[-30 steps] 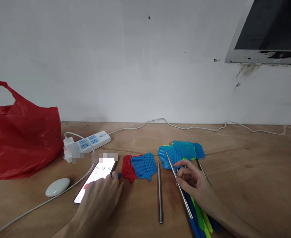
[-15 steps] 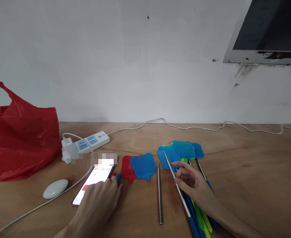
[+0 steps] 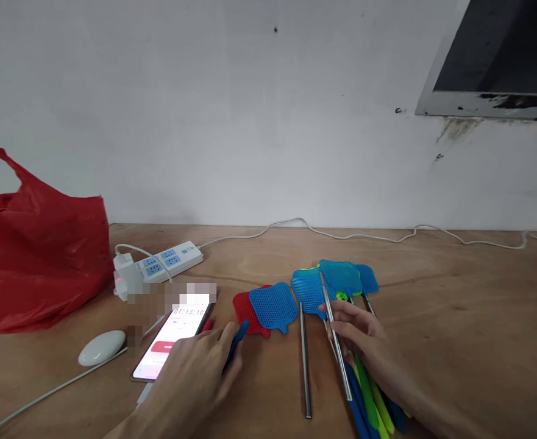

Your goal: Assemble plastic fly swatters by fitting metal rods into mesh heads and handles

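Note:
My left hand (image 3: 199,369) is closed around a blue plastic handle (image 3: 238,341), whose tip sticks up past the fingers. A red handle (image 3: 207,325) lies just beyond it, beside the phone. My right hand (image 3: 357,332) pinches a slim silver metal rod (image 3: 339,350), tilted over the pile of assembled fly swatters. Those swatters have blue mesh heads (image 3: 340,277) and blue, green (image 3: 366,390) and yellow handles, partly covered by my right hand. Between the hands lie a loose blue swatter head (image 3: 273,306), overlapping a red swatter head (image 3: 242,308), and another metal rod (image 3: 305,366).
A lit phone (image 3: 170,341) lies by my left hand, with a white mouse-shaped object (image 3: 102,347) farther left. Behind are a power strip (image 3: 183,261) and a red plastic bag (image 3: 44,256). A white cable (image 3: 350,236) runs along the wall.
My left hand has moved right and lifted the blue handle away from the red one. The rod in my right hand stands a little steeper. The loose heads and lying rod appear shifted slightly right.

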Available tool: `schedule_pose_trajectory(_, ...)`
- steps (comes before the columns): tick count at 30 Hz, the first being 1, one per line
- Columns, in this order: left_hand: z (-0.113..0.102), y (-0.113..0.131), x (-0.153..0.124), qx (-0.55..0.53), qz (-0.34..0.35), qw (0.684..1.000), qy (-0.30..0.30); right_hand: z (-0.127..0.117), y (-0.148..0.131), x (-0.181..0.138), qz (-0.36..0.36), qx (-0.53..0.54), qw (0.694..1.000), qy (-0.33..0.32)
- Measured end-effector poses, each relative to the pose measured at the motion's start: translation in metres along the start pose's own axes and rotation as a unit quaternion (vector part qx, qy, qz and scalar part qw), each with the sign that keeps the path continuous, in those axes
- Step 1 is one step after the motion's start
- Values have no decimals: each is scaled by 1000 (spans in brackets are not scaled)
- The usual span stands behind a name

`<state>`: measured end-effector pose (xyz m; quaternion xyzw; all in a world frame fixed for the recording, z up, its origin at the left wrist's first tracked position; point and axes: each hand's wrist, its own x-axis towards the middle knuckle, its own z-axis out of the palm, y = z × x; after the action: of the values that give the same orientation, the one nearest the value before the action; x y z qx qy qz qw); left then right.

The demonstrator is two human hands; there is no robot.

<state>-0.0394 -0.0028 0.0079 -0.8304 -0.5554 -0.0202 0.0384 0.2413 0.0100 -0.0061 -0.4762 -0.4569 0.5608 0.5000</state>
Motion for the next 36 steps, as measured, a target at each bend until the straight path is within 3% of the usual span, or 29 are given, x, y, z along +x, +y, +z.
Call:
schedule_pose_trajectory(8,-16,20,1,-184,92,975,-86,0,-2,1,31,114,993,16)
schedule_pose_trajectory(20,11,21,2,-213,141,966,-46,4,-10,0,-21,155,985,80)
schedule_pose_trajectory(36,19,20,3,-252,151,956,8,3,-4,0,-50,121,991,15)
